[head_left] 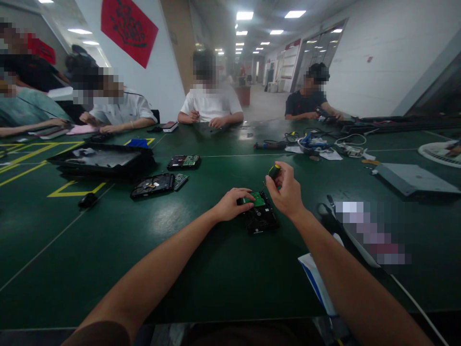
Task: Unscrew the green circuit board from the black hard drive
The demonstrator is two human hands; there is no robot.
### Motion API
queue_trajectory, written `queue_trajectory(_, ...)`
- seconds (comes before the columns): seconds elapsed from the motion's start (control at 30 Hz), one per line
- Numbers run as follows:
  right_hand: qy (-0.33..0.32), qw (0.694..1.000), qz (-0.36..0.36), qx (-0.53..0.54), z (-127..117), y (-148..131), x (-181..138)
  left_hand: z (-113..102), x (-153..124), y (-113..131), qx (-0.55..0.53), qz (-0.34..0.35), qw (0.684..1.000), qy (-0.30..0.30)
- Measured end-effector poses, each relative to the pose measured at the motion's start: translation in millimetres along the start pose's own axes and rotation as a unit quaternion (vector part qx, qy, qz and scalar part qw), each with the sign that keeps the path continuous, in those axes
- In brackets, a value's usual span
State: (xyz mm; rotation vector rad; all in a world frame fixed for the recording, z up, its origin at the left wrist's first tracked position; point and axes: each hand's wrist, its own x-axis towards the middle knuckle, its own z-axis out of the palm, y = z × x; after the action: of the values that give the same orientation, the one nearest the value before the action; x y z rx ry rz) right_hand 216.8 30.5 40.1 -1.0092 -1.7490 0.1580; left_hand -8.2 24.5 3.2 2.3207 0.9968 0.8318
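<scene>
A hard drive (260, 218) with a green circuit board (260, 198) on its upper face lies on the table in front of me. My left hand (234, 204) grips its left side, fingers resting over the board. In my right hand (287, 192) is a screwdriver (274, 171) with a dark green and yellow handle, closed between thumb and fingers. Its tip points down toward the drive's far right corner; whether it touches a screw is too small to tell.
Left of the drive lie an opened drive casing (153, 186), a loose circuit board (180, 180) and another hard drive (183, 162). A black tray (104, 161) stands farther left. Cables (315, 142), a grey metal box (414, 178) and a blurred-out object (370, 235) are on the right. Several people sit opposite.
</scene>
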Motion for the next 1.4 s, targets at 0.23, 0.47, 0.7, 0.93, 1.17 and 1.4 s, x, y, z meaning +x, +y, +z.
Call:
queue_trajectory(0.23, -0.017, 1.0, -0.001, -0.005, -1, -1, 0, 1, 0, -1, 0.0, 0.01, 1.0, 0.002)
queue_trajectory(0.47, -0.021, 1.0, -0.01, -0.014, -1, -2, 0, 2, 0, -1, -0.004, 0.012, 1.0, 0.009)
queue_trajectory(0.7, -0.025, 0.999, -0.021, -0.021, -3, -8, 0, 3, 1, -2, -0.003, 0.005, 1.0, 0.009)
queue_trajectory(0.93, -0.044, 0.998, -0.025, -0.021, -4, -9, 0, 1, 1, 1, -0.004, -0.001, 1.0, 0.003)
queue_trajectory(1.17, -0.032, 0.998, -0.032, -0.032, -2, -10, 1, 0, 1, 1, -0.006, 0.001, 1.0, 0.003)
queue_trajectory(1.4, -0.029, 0.996, -0.064, -0.052, -4, -12, 1, 0, 1, 1, -0.005, 0.009, 1.0, 0.001)
